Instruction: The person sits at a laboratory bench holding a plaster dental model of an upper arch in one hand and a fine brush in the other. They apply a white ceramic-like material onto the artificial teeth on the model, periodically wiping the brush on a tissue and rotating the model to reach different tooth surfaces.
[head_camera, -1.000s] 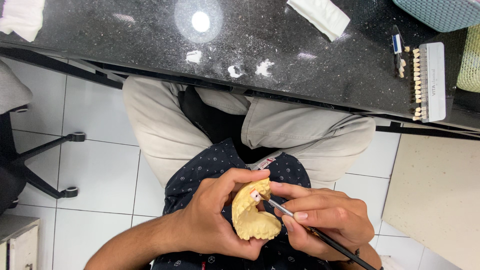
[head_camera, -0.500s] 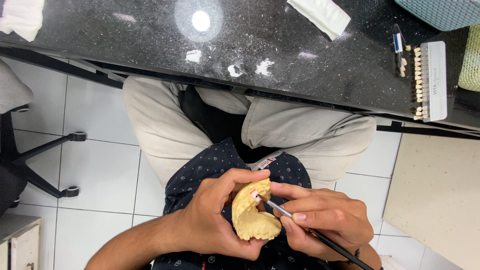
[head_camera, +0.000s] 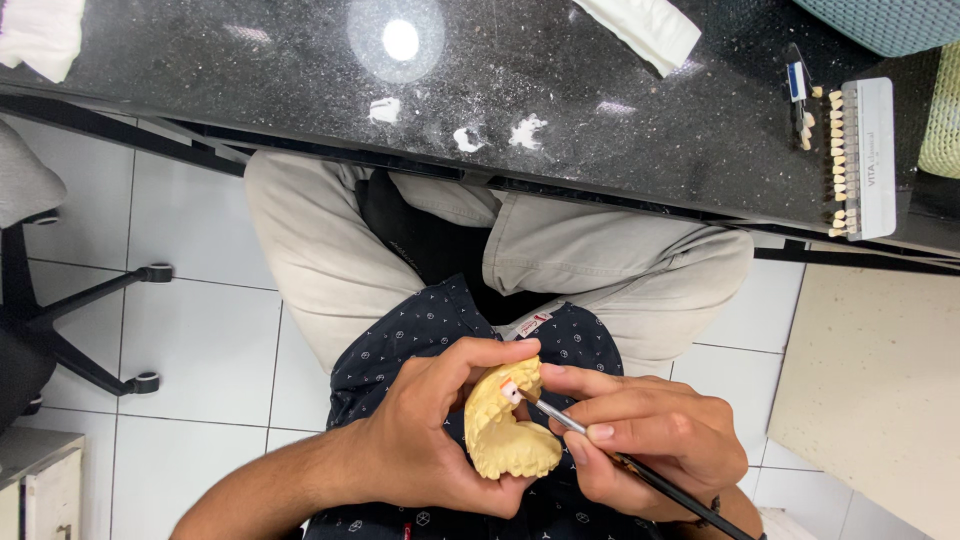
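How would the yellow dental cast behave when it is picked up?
The yellow dental cast looks rigid: it keeps its arch shape in the left hand. Its thick, solid look suggests weight. It may chip if dropped, since it seems to be plaster.

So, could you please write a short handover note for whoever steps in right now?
Left hand: holds the yellow dental cast over the lap, thumb on top.
Right hand: pinches a thin brush, its tip at the small pink-white spot near the cast's upper edge.
On the black counter: tooth shade guide at right, white cloth, white crumbs.
Done: cast in hand, brush at the spot.
Left: the work at that spot looks unfinished; how much remains cannot be told.
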